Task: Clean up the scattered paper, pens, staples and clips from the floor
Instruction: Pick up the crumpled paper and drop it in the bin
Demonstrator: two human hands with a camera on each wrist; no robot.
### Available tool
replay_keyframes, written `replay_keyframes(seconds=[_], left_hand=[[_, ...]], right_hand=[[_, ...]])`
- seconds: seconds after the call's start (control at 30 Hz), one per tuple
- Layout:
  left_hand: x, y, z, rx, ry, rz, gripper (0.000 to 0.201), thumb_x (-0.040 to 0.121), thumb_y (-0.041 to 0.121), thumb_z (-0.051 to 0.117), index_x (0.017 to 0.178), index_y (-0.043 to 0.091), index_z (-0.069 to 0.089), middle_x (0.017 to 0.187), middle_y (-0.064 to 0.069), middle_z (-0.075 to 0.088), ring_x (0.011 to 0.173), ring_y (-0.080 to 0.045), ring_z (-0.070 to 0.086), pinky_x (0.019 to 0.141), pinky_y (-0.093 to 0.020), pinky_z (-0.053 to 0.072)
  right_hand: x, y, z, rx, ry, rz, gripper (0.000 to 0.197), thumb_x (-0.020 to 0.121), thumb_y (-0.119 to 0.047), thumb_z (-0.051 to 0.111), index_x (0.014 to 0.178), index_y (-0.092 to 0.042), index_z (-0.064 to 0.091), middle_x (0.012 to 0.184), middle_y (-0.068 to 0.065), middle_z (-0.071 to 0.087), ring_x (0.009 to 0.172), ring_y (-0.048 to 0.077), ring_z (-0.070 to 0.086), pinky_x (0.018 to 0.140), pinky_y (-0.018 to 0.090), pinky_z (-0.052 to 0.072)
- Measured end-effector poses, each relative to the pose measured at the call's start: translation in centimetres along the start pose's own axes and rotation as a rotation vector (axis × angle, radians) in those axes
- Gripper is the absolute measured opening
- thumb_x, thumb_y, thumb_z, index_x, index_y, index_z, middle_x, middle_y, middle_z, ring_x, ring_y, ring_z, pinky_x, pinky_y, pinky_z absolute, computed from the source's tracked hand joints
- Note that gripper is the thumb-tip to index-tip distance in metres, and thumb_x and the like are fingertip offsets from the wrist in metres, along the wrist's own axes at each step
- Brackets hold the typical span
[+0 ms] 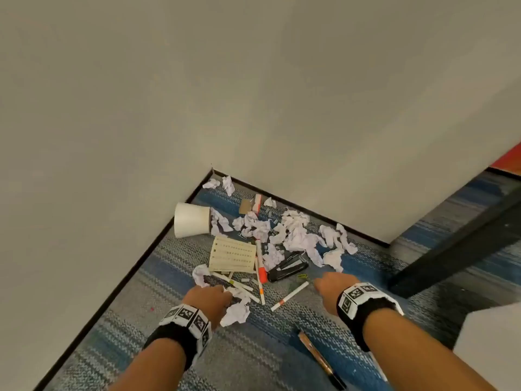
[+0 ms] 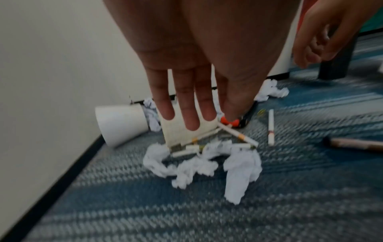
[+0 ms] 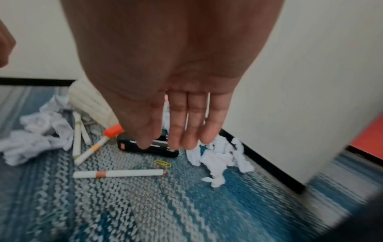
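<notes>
Where the two walls meet, the scatter lies on the blue-and-grey carpet (image 1: 282, 348): crumpled paper (image 1: 296, 235) heaped along the baseboard, white pens (image 1: 289, 296) lying loose toward the near edge, and a white cup (image 1: 191, 222) tipped on its side against the left wall. Both hands hang above this mess and grip nothing. The left hand (image 1: 210, 299) shows straight, slightly spread fingers (image 2: 187, 108) in its wrist view, held over a cream printed sheet (image 1: 232, 253); whether the tips touch it cannot be told, since the fingers cover much of the sheet. Just below it, more crumpled paper wraps around a few short pens, blurred by motion. The right hand (image 1: 328, 286) is likewise relaxed with fingers together and extended (image 3: 193, 129), over a black stapler (image 1: 287, 269) whose middle is hidden behind them in the right wrist view. An orange-capped marker (image 3: 107, 137) lies just left of the stapler, and a yellow paper clip (image 3: 163, 163) sits between the stapler and a single white pen (image 3: 119, 173). Small grey bits among the paper may be staples, too small to be sure. A brown pen (image 1: 320, 359) lies nearer the person, its end cut off at the frame's lower edge, and a dark table leg (image 1: 456, 244) crosses the right side.
</notes>
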State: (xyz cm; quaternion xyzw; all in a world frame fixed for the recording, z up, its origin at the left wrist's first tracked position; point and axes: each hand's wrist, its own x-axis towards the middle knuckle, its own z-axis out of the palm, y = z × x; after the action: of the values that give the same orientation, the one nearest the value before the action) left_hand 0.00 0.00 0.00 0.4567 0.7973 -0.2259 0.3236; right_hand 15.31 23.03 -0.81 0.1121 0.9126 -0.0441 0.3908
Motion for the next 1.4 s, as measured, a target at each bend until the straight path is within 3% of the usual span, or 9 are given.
replay_keyframes(seconds=[0.3, 0.47, 0.57, 0.67, 0.87, 1.0, 1.2, 1.3, 1.4], left_hand=[[6.5, -2.7, 8.0, -0.249, 0.124, -0.151, 0.041, 0.089, 0.015, 0.053, 0.126, 0.022, 0.036, 0.138, -0.001, 0.028, 0.121, -0.024, 0.044, 0.08, -0.041, 0.049], [8.5, -3.3, 10.6, -0.303, 0.164, -0.12, 0.052, 0.09, 0.015, 0.05, 0.135, 0.028, 0.026, 0.146, 0.002, 0.022, 0.124, -0.026, 0.042, 0.085, -0.044, 0.051], [9.5, -2.9, 12.1, -0.316, 0.114, -0.134, 0.065, 0.092, 0.019, 0.046, 0.143, 0.035, 0.01, 0.153, 0.006, 0.014, 0.127, -0.03, 0.039, 0.093, -0.047, 0.048], [9.9, -2.3, 12.0, -0.328, 0.11, -0.166, 0.062, 0.093, 0.02, 0.046, 0.143, 0.034, 0.011, 0.148, 0.002, 0.023, 0.122, -0.028, 0.046, 0.091, -0.046, 0.049], [7.0, 0.0, 6.8, -0.376, 0.227, -0.093, 0.045, 0.093, 0.05, 0.033, 0.132, 0.028, 0.026, 0.125, 0.001, 0.056, 0.101, -0.024, 0.062, 0.079, -0.037, 0.051], [4.5, 3.9, -0.1, -0.331, 0.37, 0.131, 0.042, 0.096, 0.048, 0.02, 0.135, 0.031, 0.021, 0.125, 0.002, 0.058, 0.096, -0.02, 0.063, 0.075, -0.033, 0.048], [1.6, 13.8, -11.1, -0.297, 0.589, 0.573, 0.043, 0.089, 0.047, 0.014, 0.13, 0.035, 0.02, 0.117, 0.006, 0.048, 0.073, -0.009, 0.053, 0.061, -0.024, 0.039], [0.8, 20.8, -14.7, -0.358, 0.658, 0.817, 0.031, 0.096, 0.035, 0.032, 0.126, 0.037, 0.023, 0.118, 0.003, 0.048, 0.084, -0.018, 0.057, 0.074, -0.035, 0.046], [-1.1, 28.0, -17.3, -0.35, 0.708, 1.0, 0.034, 0.096, 0.034, 0.038, 0.128, 0.035, 0.026, 0.122, -0.001, 0.053, 0.098, -0.025, 0.056, 0.083, -0.04, 0.045]], right_hand=[[9.4, -9.4, 1.0, -0.028, 0.064, -0.407, 0.048, 0.088, -0.018, 0.056, 0.133, -0.019, 0.04, 0.126, 0.011, 0.044, 0.105, 0.034, 0.055, 0.079, 0.043, 0.052], [11.2, -14.3, 3.1, -0.054, 0.157, -0.546, 0.057, 0.093, -0.027, 0.05, 0.143, -0.022, 0.022, 0.129, 0.016, 0.045, 0.107, 0.038, 0.052, 0.065, 0.039, 0.038], [11.1, -14.3, 3.8, -0.075, 0.06, -0.449, 0.045, 0.096, -0.027, 0.046, 0.138, -0.015, 0.037, 0.121, 0.021, 0.048, 0.106, 0.041, 0.052, 0.072, 0.045, 0.043], [10.1, -12.0, 3.4, -0.077, 0.03, -0.418, 0.038, 0.087, -0.024, 0.059, 0.125, -0.017, 0.052, 0.116, 0.016, 0.047, 0.103, 0.038, 0.05, 0.072, 0.044, 0.046], [5.2, -5.7, 3.0, 0.128, 0.12, -0.318, 0.054, 0.086, -0.028, 0.056, 0.135, -0.03, 0.035, 0.124, 0.012, 0.039, 0.098, 0.036, 0.055, 0.076, 0.04, 0.049], [-0.4, -1.7, 3.1, 0.319, 0.406, -0.192, 0.055, 0.089, -0.034, 0.044, 0.14, -0.034, 0.027, 0.122, 0.004, 0.036, 0.091, 0.025, 0.054, 0.07, 0.035, 0.05], [-12.9, 5.3, 4.0, 0.64, 0.931, 0.247, 0.062, 0.09, -0.042, 0.05, 0.144, -0.032, 0.021, 0.13, -0.007, 0.048, 0.112, 0.013, 0.052, 0.087, 0.029, 0.044], [-19.6, 7.9, 5.7, 0.683, 1.155, 0.47, 0.06, 0.087, -0.042, 0.058, 0.139, -0.031, 0.03, 0.119, -0.008, 0.05, 0.101, 0.009, 0.052, 0.08, 0.022, 0.041], [-25.6, 9.8, 7.5, 0.658, 1.352, 0.748, 0.062, 0.084, -0.042, 0.061, 0.138, -0.028, 0.034, 0.11, -0.009, 0.047, 0.088, 0.008, 0.049, 0.07, 0.026, 0.044]])
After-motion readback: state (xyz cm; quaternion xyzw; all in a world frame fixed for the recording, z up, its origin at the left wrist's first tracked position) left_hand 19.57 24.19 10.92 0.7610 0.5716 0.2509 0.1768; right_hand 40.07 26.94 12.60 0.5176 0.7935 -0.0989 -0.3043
